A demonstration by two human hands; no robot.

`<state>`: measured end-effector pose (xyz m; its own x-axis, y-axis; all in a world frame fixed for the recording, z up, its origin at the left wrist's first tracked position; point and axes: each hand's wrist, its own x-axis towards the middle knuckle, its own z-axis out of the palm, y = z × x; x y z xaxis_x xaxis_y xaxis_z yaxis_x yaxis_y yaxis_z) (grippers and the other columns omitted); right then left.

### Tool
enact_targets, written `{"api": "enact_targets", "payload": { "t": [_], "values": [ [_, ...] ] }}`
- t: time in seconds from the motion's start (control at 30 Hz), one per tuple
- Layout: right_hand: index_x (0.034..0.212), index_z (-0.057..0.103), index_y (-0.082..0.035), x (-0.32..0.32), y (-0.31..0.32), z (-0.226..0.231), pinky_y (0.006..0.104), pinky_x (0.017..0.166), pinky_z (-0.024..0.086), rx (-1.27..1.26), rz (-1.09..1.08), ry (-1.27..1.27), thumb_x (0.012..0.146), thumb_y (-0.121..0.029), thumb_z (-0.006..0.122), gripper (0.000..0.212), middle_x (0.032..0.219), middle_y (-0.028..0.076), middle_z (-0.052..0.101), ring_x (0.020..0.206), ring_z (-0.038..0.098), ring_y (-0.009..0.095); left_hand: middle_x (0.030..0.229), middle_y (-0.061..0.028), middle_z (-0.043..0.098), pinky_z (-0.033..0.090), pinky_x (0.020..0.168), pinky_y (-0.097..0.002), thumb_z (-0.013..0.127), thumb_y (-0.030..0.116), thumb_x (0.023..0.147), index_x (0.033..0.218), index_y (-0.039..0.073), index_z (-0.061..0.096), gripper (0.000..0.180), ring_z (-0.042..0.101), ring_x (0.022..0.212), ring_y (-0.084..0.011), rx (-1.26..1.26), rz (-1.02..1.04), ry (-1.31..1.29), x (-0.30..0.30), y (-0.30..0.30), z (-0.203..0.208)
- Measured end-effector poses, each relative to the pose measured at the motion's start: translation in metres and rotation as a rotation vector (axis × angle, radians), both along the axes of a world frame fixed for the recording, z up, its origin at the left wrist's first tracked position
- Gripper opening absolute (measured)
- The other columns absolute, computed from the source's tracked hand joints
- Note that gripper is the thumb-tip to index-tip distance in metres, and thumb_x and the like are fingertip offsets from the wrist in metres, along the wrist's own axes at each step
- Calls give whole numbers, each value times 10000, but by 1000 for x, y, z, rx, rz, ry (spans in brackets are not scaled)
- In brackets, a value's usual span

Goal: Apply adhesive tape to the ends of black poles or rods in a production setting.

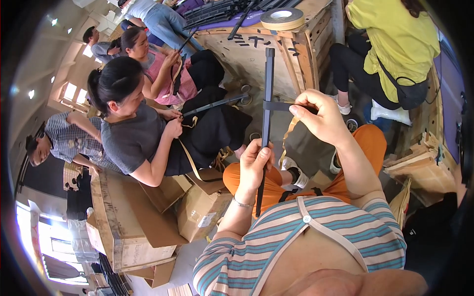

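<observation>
My left hand is closed round the lower part of a long black bar, which stands nearly upright over my lap. A black strip of tape lies across the bar above that hand and stretches sideways to my right hand. That hand pinches the tape between thumb and fingers. From the pinch hangs a thin curled yellowish backing strip. Part of the tape is hidden behind the right fingers.
Close on my left, a co-worker in grey holds another black bar. A wooden crate ahead carries a tape roll and several black bars. Cardboard boxes stand at the lower left; a person in yellow sits ahead right.
</observation>
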<state>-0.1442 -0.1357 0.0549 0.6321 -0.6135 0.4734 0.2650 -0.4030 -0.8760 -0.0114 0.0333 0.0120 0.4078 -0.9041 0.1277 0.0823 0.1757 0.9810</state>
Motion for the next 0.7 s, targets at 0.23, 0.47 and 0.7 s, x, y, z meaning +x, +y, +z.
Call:
{"api": "enact_targets", "payload": {
  "t": [0.23, 0.47, 0.7],
  "values": [
    [715, 523, -4, 0, 5, 6, 204, 514, 309, -60, -37, -39, 820, -106, 639, 187, 665, -16, 446, 583, 379, 36, 677, -8, 522, 364, 530, -175, 471, 255, 936, 968, 20, 537, 246, 447, 570, -50, -23, -13, -55, 3, 3, 2],
    [729, 558, 15, 1, 9, 10, 241, 536, 391, -76, -82, -12, 788, -110, 662, 172, 653, 50, 543, 587, 498, 94, 733, -22, 512, 380, 562, -197, 466, 366, 921, 1015, -27, 551, 413, 464, 614, -83, 5, -13, -76, -1, 5, 5],
    [733, 562, 12, 2, 8, 8, 241, 531, 394, -98, -106, -14, 786, -103, 664, 162, 651, 54, 544, 584, 508, 97, 744, -59, 567, 394, 578, -194, 507, 313, 906, 1089, -36, 527, 395, 482, 597, -104, -23, -48, 116, 1, 3, 13]
  ]
}}
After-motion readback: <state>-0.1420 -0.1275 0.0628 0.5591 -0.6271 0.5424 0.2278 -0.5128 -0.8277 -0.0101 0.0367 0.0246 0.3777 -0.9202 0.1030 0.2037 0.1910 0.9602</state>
